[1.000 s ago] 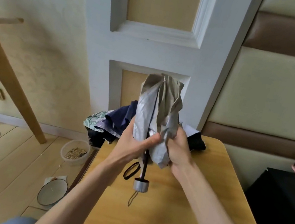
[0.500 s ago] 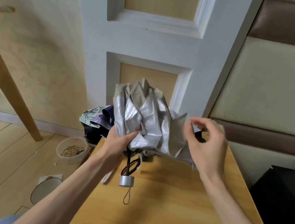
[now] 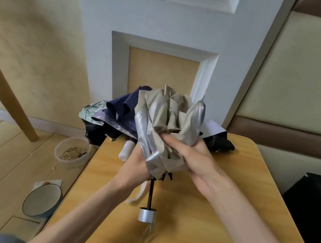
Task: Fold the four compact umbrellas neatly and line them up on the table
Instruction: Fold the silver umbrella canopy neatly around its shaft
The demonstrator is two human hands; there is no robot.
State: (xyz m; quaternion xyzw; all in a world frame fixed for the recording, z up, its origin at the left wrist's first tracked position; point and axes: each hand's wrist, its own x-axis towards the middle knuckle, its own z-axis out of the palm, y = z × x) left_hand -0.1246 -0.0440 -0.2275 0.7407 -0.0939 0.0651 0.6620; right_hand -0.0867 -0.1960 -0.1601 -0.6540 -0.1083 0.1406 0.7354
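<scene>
A silver-grey compact umbrella (image 3: 167,122) is held above the wooden table (image 3: 191,223), its canopy bunched and crumpled, its black shaft and silver handle cap (image 3: 147,215) pointing toward me. My left hand (image 3: 136,168) grips the lower canopy from the left and underneath. My right hand (image 3: 189,156) wraps the fabric from the right, fingers curled into the folds. Behind them, at the table's far edge, lies a heap of other umbrellas: a navy one (image 3: 123,110), a green-patterned one (image 3: 90,110) and a black one (image 3: 220,142).
A white panelled door (image 3: 172,27) stands behind the table. On the floor at left are a plastic tub of grain (image 3: 71,151), a round bowl (image 3: 41,200) and a slanted wooden leg (image 3: 4,89). A black cabinet (image 3: 319,213) stands at right.
My right hand, which was lifted off and open half a second ago, has come back onto the canopy and grips it. The umbrella has been gathered tighter and tilted toward me.
</scene>
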